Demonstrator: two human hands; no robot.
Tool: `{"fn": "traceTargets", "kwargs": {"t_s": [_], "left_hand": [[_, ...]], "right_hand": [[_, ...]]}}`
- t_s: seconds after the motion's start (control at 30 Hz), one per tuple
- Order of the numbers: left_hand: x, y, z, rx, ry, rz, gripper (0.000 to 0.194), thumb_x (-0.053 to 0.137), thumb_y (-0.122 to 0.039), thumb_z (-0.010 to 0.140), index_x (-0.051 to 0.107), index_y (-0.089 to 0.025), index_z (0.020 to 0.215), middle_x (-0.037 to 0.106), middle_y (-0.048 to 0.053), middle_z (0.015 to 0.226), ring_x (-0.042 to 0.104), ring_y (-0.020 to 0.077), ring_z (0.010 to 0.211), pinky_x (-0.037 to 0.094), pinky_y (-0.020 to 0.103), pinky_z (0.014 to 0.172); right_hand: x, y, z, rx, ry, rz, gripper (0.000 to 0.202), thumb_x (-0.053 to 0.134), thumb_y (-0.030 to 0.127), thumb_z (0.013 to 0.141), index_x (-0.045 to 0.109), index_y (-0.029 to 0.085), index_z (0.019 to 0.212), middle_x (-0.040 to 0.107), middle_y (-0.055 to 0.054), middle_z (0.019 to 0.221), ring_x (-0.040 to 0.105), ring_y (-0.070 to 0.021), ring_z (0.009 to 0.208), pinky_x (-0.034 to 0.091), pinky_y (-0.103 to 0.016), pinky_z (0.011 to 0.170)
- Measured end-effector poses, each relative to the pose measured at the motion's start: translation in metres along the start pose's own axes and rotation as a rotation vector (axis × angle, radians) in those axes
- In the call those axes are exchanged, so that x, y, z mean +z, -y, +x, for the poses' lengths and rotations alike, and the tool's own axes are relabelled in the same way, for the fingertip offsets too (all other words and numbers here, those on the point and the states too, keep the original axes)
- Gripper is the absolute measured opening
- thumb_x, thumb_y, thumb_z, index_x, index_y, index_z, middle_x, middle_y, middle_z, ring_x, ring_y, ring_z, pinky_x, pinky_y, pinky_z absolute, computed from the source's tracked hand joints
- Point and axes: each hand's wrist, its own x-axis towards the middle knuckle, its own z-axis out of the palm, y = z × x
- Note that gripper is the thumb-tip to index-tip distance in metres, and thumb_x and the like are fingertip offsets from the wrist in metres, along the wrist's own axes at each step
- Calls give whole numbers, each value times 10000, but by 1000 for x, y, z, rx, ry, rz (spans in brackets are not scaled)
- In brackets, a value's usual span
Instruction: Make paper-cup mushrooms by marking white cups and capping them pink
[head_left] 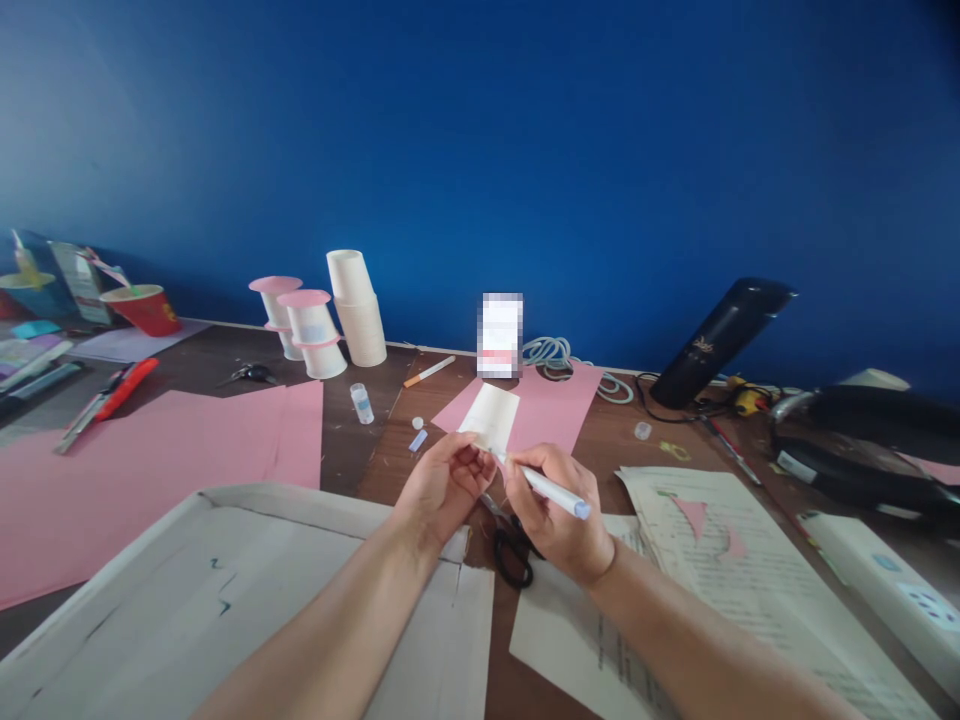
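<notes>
One white paper piece [493, 415] is pinched by its near edge in the left hand [439, 487], above the brown table [619, 425]. The right hand [568, 535] grips a white pen [553, 489], its tip close to that edge; whether it touches I cannot tell. A pink sheet [566, 400] lies beyond the paper piece, black-handled scissors [500, 570] lie beneath the hands, and stacked white cups [360, 315] stand farther left

The pen [553, 490] is white and bluish, the card [491, 415] off-white, the wall [480, 150] blue.
</notes>
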Motion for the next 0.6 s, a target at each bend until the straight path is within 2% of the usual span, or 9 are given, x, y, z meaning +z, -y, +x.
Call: {"fn": "traceTargets", "kwargs": {"t_s": [0.13, 0.23, 0.43, 0.53, 0.6], "left_hand": [[1, 0, -1, 16, 0, 3, 120, 576, -22, 735, 593, -96, 642, 603, 48, 621, 567, 103, 557, 525, 232, 596], [2, 1, 0, 51, -24, -15, 134, 577, -13, 744, 589, -90, 635, 612, 57, 645, 582, 104, 590, 539, 237, 626], [2, 2, 0, 82, -38, -39, 100, 585, -23, 772, 609, -88, 699, 636, 64, 710, 607, 107, 648, 564, 262, 691], [3, 4, -2, 81, 15, -46, 100, 585, -5, 769, 619, -96, 748, 665, 75, 813, 636, 127, 746, 569, 275, 731], [4, 5, -4, 81, 25, -53, 107, 589, -1, 770, 623, -101, 755, 669, 62, 812, 636, 114, 738, 571, 268, 748]], "right_hand": [[-2, 1, 0, 36, 8, 29, 49, 561, 238, 839, 588, 197, 844, 643, -18, 725, 595, -134, 630, 444, -249, 614], [-4, 3, 2, 125, -40, 136, 63, 562, 257, 849, 585, 201, 865, 641, -13, 734, 600, -126, 639, 457, -238, 611], [-1, -11, 17, 572, -217, 516, 241, 495, 390, 895, 574, 209, 1032, 667, -7, 756, 561, -90, 530, 478, -223, 553], [4, -26, 23, 821, -234, 699, 317, 551, 437, 846, 567, 214, 1070, 698, -54, 908, 648, -137, 663, 510, -246, 575], [7, -33, 23, 928, -216, 845, 382, 599, 448, 807, 550, 217, 1107, 692, -82, 1001, 678, -183, 792, 531, -271, 605]]}}
